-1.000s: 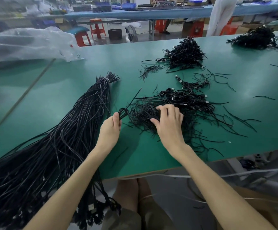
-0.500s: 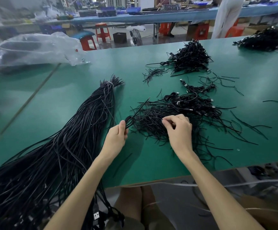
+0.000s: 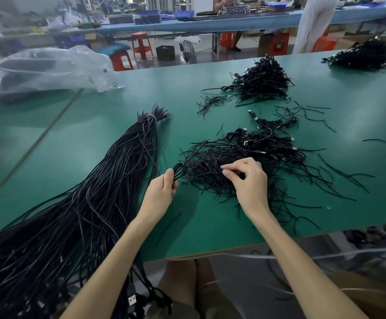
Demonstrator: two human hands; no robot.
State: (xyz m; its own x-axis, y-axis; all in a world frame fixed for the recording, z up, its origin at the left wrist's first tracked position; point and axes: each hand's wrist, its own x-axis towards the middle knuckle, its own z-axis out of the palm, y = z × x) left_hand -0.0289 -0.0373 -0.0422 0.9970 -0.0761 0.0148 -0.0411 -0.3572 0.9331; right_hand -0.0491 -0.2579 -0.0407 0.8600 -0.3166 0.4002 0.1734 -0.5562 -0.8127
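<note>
**Two hands at a heap of black ties**

The landmark is the loose heap of short thin black ties (image 3: 210,162), which lies on the green tabletop (image 3: 206,229) just beyond the person's hands.

At the heap's left edge, the left hand (image 3: 162,189) holds a small coiled black cable (image 3: 180,169). Its grip is closed round the lower part of the coil, thumb up along the side, and the loop stands above the fingers. One straight end of the cable slants up and away over the heap's left side.

The right hand (image 3: 249,180) rests on the near middle of the heap with its fingers curled. Its grip is a pinch of forefinger and thumb on the thin strands there (which single strand it has cannot be told).

A tangle of coiled black cables with silver plugs (image 3: 268,143) touches the heap on its far right side. Farther off in that direction sits a taller pile of coiled black cables (image 3: 263,81), well apart from the heap.

Left of the heap, past the left hand, a thick bundle of long black cables (image 3: 109,192) runs from the tabletop's near edge to a white tie at its far end. Far beyond the heap's left side lies a crumpled clear plastic bag (image 3: 49,67).
</note>
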